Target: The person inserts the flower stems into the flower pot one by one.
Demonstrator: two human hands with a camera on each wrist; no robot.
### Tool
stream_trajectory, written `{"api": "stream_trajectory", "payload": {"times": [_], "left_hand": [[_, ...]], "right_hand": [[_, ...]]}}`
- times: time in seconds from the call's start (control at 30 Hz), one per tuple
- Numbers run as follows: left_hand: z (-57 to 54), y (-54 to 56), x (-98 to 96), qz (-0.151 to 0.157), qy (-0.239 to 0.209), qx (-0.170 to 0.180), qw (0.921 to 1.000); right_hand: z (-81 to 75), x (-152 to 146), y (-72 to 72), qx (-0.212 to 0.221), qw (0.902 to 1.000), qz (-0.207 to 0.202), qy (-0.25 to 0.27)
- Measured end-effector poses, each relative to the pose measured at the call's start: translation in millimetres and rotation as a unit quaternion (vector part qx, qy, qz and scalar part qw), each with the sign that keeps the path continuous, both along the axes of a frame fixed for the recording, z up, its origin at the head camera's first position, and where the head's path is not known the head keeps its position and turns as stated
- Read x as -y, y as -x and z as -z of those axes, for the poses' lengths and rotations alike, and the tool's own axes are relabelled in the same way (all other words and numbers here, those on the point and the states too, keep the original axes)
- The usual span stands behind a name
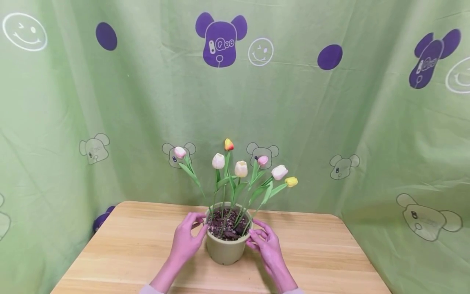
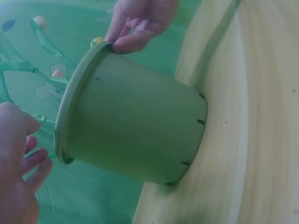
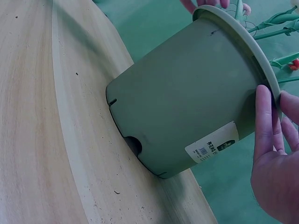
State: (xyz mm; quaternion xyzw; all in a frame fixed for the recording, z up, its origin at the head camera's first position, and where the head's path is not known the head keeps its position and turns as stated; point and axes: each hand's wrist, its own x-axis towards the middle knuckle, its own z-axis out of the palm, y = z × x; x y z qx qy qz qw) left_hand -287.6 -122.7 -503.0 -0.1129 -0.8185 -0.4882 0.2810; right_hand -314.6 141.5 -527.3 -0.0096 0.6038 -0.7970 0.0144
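Observation:
An olive-green flowerpot [image 1: 225, 252] stands upright on the wooden table, filled with dark, speckled soil [image 1: 228, 222]. Several tulips rise from it, among them a yellow tulip [image 1: 291, 181] and an orange-red tulip [image 1: 229, 144]. At the left rim is my left hand [image 1: 187, 239], thumb and fingers bent with their tips right at the edge; I cannot tell whether they grip it. My right hand [image 1: 269, 245] holds the opposite rim, its thumb over the lip and fingers against the outer wall, as the right wrist view shows. A white label [image 3: 212, 142] is stuck on the pot's side.
The wooden table [image 1: 139, 241] has rounded back corners and extends to both sides of the pot. Behind it and at either side hangs a green curtain [image 1: 158, 102] printed with purple and outlined bear heads. Dark specks dot the tabletop near the pot's base.

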Motion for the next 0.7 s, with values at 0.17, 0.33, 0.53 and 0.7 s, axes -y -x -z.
{"api": "stream_trajectory", "payload": {"times": [0.17, 0.33, 0.53, 0.7], "left_hand": [[5.9, -2.6, 5.9, -0.018, 0.040, 0.001, 0.9990], [11.0, -5.2, 7.2, -0.011, 0.056, 0.026, 0.9980], [15.6, -3.9, 6.0, -0.008, 0.051, 0.032, 0.9981], [17.2, -3.0, 5.6, -0.011, 0.036, 0.030, 0.9988]], "right_hand": [[-0.7, 1, -0.4, 0.001, 1.0000, 0.004, 0.002], [-0.2, 1, -0.7, 0.001, 1.0000, 0.005, 0.003], [0.0, 1, 0.2, 0.000, 1.0000, 0.003, 0.003], [0.8, 1, 1.4, -0.006, 1.0000, 0.000, 0.002]]}}
